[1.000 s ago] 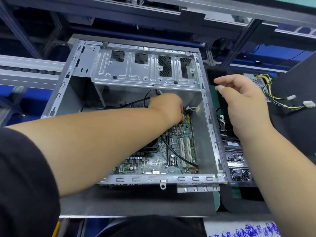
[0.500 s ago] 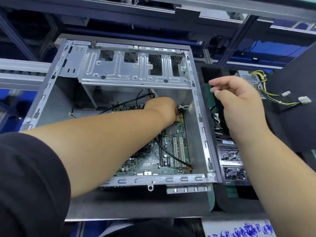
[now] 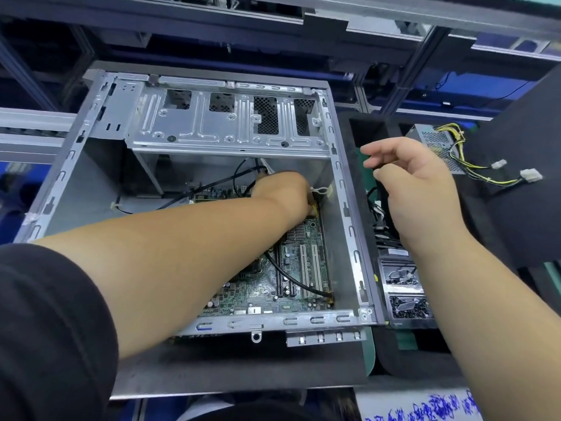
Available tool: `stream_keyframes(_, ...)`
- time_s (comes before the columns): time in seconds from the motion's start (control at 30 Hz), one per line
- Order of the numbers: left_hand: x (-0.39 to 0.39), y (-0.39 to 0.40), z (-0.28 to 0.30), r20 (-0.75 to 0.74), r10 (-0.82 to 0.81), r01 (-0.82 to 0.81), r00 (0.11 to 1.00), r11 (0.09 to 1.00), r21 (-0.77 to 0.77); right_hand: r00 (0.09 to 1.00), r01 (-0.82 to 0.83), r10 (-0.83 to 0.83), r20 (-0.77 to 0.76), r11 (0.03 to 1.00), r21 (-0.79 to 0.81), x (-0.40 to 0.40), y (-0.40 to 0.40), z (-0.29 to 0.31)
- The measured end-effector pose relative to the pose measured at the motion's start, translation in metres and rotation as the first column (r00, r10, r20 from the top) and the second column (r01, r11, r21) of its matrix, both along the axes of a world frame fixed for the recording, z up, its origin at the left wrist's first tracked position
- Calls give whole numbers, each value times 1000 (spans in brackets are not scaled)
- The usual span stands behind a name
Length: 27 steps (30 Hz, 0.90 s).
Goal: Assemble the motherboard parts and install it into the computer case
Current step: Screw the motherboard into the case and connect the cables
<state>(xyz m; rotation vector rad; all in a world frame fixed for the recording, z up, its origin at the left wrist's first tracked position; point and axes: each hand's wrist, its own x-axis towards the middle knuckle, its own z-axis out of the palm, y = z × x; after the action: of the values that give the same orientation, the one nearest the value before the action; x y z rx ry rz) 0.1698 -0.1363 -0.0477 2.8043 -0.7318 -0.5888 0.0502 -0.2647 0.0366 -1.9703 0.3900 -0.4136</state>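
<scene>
A black sleeve (image 3: 45, 329) fills the lower left corner, and from it the bare left forearm reaches up and to the right into the open metal computer case (image 3: 76, 165), which lies on its side. The green motherboard (image 3: 291, 268) sits flat on the floor of the case, toward its right wall, with 2 white slots running along it and a black cable (image 3: 297, 278) curving across them. The left hand (image 3: 282, 192) is down at the far end of the board, near a small yellow part; its fingers are tucked under the hand and whether they grip anything cannot be told. Right of the case wall, the right hand (image 3: 416, 183) hovers in the air holding nothing, fingers loosely curled and slightly apart. Below it lie 2 clear trays of dark screws (image 3: 406, 293). Farther right, a grey power supply (image 3: 437, 144) rests with yellow and black wires trailing from it.
</scene>
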Motion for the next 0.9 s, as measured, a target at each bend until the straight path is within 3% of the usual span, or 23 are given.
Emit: stream_keyframes(0.9,-1,0,-11,135,-51,56,990,998,-28,998,-54,55,-26,998,30,3,-2,1)
